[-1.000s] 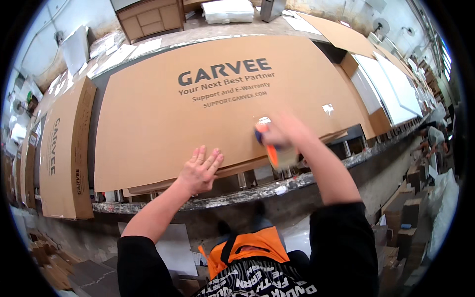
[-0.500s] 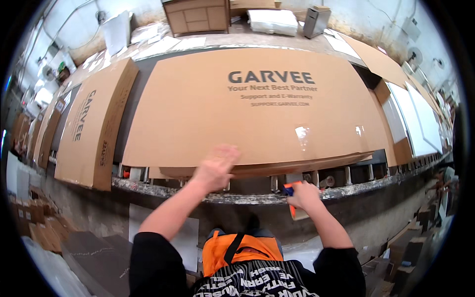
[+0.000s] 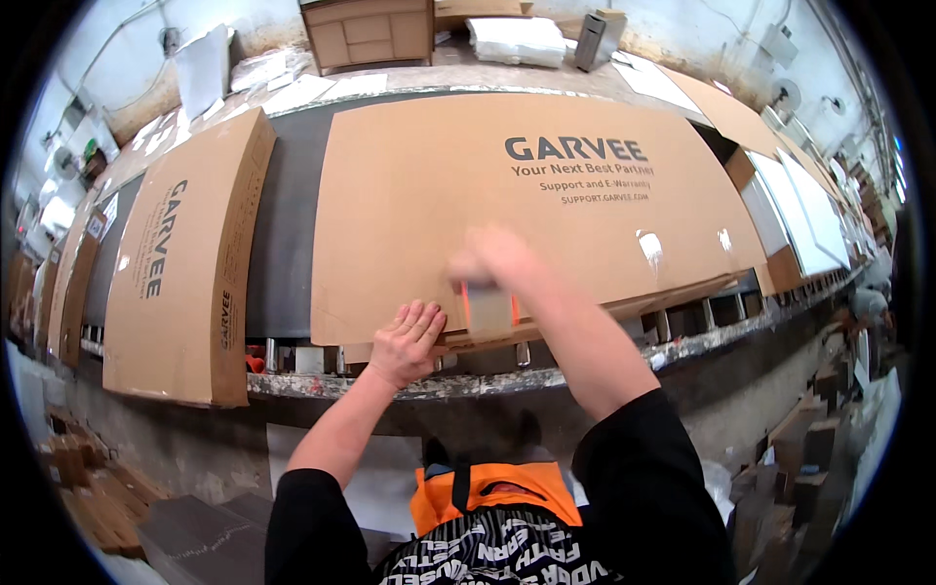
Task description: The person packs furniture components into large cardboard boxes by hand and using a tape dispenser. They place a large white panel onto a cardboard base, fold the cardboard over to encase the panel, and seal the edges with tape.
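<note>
A large flat cardboard box [image 3: 419, 205] with dark print lies before me on a roller conveyor. My left hand [image 3: 409, 343] rests on the box's near edge, its fingers stretched flat over the top face. Just right of it, my right hand [image 3: 492, 261] is blurred by motion over the near part of the box. It grips a tape dispenser [image 3: 490, 310] with orange sides and a roll of tape, which hangs at the near edge. Shiny strips of clear tape [image 3: 650, 249] stick to the top toward the right.
Another long carton [image 3: 180, 263] lies to the left on the dark belt [image 3: 283, 219]. White panels [image 3: 814, 219] stand at the right. A painted conveyor rail [image 3: 468, 385] runs along my side. Beyond the line are a brown cabinet [image 3: 370, 34] and a white wrapped bundle [image 3: 517, 41].
The tape dispenser in my right hand has come up and left from the conveyor rail to the box's near edge. My left hand has lowered onto the edge. The box sits farther right in view.
</note>
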The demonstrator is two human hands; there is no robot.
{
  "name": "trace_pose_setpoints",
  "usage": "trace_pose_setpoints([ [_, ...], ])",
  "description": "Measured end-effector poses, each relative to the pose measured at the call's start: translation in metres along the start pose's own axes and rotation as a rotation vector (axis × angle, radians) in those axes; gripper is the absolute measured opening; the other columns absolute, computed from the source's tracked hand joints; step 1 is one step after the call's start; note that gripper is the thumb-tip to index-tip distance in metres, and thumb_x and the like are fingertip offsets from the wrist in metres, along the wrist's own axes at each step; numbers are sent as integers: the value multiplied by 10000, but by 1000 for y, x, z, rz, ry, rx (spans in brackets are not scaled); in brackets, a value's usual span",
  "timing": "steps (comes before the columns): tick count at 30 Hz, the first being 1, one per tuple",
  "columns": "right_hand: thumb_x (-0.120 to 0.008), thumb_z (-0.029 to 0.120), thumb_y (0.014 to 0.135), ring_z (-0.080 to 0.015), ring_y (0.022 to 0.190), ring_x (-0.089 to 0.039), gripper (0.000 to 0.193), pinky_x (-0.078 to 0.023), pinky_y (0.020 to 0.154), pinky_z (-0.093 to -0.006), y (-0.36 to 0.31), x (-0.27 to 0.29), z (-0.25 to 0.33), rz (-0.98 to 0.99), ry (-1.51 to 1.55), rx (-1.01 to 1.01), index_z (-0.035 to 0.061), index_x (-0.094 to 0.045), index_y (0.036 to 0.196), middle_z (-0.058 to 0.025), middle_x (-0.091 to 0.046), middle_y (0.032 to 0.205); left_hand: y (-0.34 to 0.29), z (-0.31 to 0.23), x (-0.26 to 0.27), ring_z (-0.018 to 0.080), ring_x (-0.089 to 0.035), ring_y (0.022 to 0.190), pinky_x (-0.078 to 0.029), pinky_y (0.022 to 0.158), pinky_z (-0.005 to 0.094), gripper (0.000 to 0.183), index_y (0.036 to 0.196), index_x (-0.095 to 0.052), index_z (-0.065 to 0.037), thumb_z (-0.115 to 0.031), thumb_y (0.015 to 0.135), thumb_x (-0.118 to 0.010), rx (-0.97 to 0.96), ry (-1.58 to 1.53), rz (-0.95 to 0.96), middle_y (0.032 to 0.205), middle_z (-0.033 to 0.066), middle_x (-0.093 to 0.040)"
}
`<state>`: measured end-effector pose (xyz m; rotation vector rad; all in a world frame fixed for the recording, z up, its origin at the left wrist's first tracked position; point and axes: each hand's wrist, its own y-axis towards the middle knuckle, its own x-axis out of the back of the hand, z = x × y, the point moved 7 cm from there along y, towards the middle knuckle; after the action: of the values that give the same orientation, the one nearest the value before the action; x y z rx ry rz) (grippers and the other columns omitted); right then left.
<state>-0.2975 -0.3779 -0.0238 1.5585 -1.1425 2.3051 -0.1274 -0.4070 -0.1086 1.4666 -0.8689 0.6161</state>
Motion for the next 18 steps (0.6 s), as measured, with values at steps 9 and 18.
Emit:
trace_pose_setpoints([
  [9, -665, 270, 657, -274, 914, -683, 285, -561, 738, -368, -55, -148, 53, -6, -108, -52, 68, -746, 841, -147, -715, 811, -18, 16, -3, 367, -574, 1172, -406, 1040, 483, 665, 1257, -590, -21, -433, 749, -703, 70, 57, 66, 1276, 165, -602],
  [18, -684, 384, 662, -339, 854, -671, 585, -538, 740, -447, -141, -175, -4, -124, -9, 23, 112, -611, 1175, -235, -531, 1231, 86, 28, -62, 377, 4, 1470, 30, 1181, 492, 1002, 1513, -140, -5, -748, 862, -306, 265, 47, 663, 1592, 188, -62],
])
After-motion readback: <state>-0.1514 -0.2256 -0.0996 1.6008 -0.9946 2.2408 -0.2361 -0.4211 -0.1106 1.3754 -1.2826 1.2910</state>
